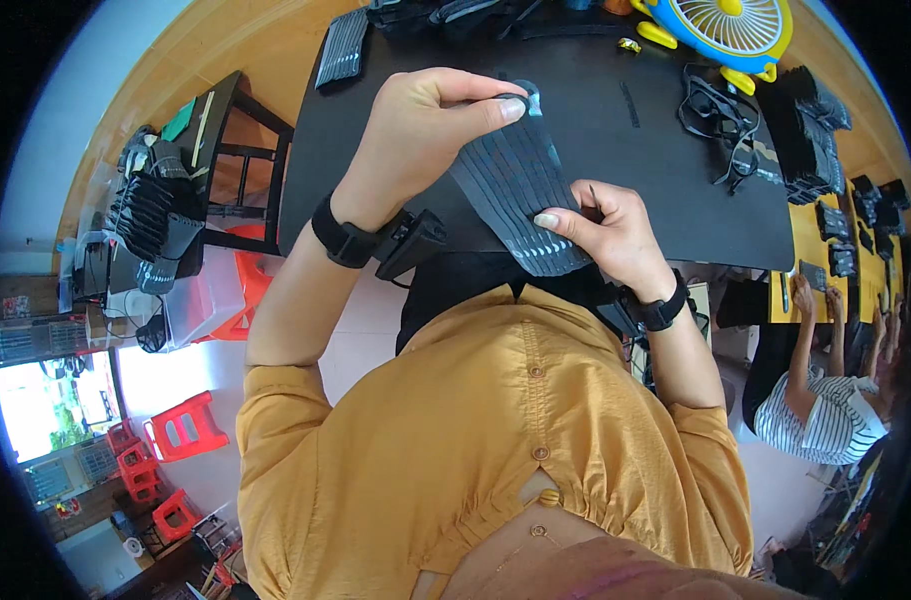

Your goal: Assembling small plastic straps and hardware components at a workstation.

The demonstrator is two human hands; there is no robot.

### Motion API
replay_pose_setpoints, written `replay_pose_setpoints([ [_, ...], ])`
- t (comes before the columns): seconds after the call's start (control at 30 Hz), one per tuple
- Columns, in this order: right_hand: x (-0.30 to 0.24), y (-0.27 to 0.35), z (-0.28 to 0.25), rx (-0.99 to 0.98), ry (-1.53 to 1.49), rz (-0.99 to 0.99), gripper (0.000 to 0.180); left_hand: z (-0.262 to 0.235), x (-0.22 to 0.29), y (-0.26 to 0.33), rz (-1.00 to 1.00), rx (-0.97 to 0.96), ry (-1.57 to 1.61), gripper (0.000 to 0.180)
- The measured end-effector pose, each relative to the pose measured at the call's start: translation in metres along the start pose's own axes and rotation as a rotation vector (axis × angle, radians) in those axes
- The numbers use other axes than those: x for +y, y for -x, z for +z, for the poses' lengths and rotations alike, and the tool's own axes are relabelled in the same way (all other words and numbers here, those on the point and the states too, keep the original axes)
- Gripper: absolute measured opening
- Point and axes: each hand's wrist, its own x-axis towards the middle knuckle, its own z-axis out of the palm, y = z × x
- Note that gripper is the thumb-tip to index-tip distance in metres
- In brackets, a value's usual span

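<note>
A fanned bundle of flat dark grey strips (510,180) with rounded ends is held between my two hands above the near edge of the black table (595,75). At the bundle's upper end, my left hand (415,125) is closed, thumb and forefinger pinching the strip tips. Lower on the bundle, my right hand (620,235) grips the right side, its thumb lying across the front near the wider end. Exactly what the strips are made of cannot be told. Some of my right fingers are hidden behind them.
A similar strip stack (342,48) lies at the table's far left. Tangled black straps (720,130) and a blue and yellow fan (725,35) are at the right, beside piled black pieces (810,140). A person in a striped top (820,415) works at a yellow table.
</note>
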Motion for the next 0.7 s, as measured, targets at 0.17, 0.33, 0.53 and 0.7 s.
replay_pose_setpoints([
  [0.17,0.001,0.003,-0.001,0.009,0.028,-0.033,0.028,0.002,0.005,0.003,-0.084,-0.008,0.155,0.022],
  [0.33,-0.001,0.005,0.001,0.022,0.023,-0.036,0.028,0.009,0.005,0.008,-0.037,0.083,0.122,0.020],
  [0.53,-0.002,0.008,0.002,0.016,0.068,-0.038,0.028,0.012,-0.002,0.010,0.029,0.109,0.150,0.029],
  [0.7,-0.001,0.009,0.003,0.019,0.082,-0.049,0.029,0.009,-0.004,0.008,0.036,0.086,0.170,0.038],
])
